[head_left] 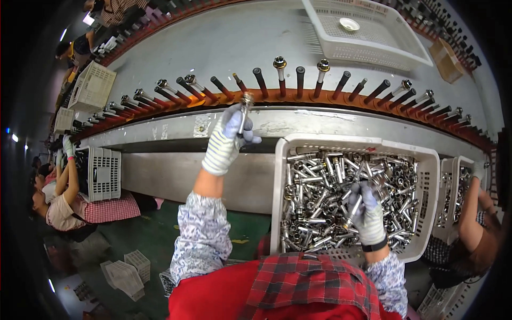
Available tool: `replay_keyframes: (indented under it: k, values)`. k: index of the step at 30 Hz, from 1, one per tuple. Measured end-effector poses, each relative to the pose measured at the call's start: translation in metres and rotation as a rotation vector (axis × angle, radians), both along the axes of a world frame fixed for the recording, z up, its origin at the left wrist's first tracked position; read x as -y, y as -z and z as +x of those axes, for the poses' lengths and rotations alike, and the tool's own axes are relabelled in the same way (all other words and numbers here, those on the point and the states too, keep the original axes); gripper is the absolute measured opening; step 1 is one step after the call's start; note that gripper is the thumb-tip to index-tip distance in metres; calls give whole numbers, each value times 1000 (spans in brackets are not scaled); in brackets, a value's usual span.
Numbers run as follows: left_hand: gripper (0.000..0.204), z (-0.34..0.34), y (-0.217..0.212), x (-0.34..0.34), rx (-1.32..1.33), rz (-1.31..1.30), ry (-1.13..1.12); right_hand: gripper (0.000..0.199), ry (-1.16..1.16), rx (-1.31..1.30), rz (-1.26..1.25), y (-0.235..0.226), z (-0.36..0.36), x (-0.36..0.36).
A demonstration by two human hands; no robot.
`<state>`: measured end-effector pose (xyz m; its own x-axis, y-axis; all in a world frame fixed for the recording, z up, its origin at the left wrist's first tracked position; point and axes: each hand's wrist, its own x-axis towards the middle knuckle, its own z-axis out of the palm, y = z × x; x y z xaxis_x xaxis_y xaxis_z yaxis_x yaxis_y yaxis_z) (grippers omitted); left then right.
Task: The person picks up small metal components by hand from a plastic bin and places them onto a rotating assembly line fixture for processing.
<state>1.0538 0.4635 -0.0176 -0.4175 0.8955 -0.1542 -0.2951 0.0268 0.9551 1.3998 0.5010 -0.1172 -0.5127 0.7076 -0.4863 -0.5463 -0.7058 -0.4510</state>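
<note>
My left hand (228, 136), in a striped pale glove, grips a chrome tube fitting (246, 104) with a wide collared end. It holds the piece nearly upright, collar up, just in front of a row of dark pegs (260, 82). Some pegs carry similar chrome fittings (279, 69); others are bare. My right hand (370, 218), gloved alike, is over a white plastic crate (279, 200) heaped with loose chrome fittings (320, 184). Its fingers are curled around another chrome tube fitting (350, 220), partly blurred against the heap.
The pegs stand along a curved orange rail (325, 99) behind a metal ledge (320, 121). A white basket (368, 53) with a small round dish sits beyond. Co-workers are at left (64, 205) and right (474, 224), beside crates. More baskets (125, 274) lie on the green floor.
</note>
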Motion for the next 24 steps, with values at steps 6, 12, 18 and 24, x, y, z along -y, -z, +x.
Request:
replay_keyframes:
  k: [6,12,18,24]
  values:
    - [37,-102,13,-26,-113,539,-241,17,143,60,-143,3,-32,55]
    - [20,-225,25,-48,-952,93,-472,16,189,76,-159,-18,-54,86]
    - [26,-299,23,-31,-958,1,-483,15,152,-120,-92,-56,-82,69]
    - [30,-335,36,29,-954,-113,-814,17,124,-166,-8,-83,-116,48]
